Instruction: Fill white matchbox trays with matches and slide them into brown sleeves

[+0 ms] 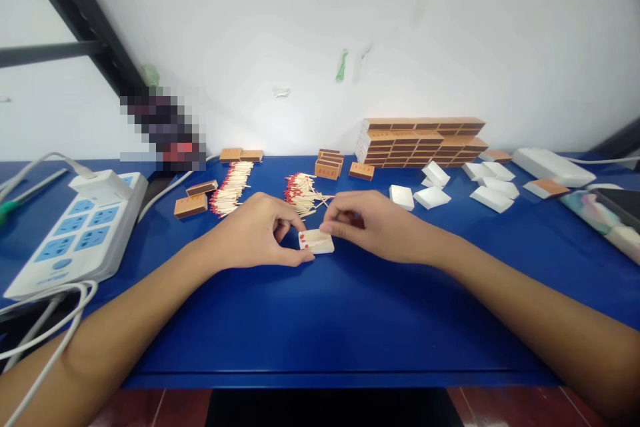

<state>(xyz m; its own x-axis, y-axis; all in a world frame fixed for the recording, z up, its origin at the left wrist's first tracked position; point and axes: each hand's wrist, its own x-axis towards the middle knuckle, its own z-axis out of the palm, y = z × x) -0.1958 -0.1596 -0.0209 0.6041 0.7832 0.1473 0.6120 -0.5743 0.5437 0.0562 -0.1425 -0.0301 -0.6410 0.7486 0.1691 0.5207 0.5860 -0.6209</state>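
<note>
The one view, worn on the person's head, looks from above the near edge of the blue table (300, 320), facing forward and tilted down across its top. It sits close, with the left hand (250, 232) and right hand (373, 223) mid-view over the table. Its wide span takes in the wall (250, 20) behind the table and tiled floor (493, 407) below its near edge.
</note>
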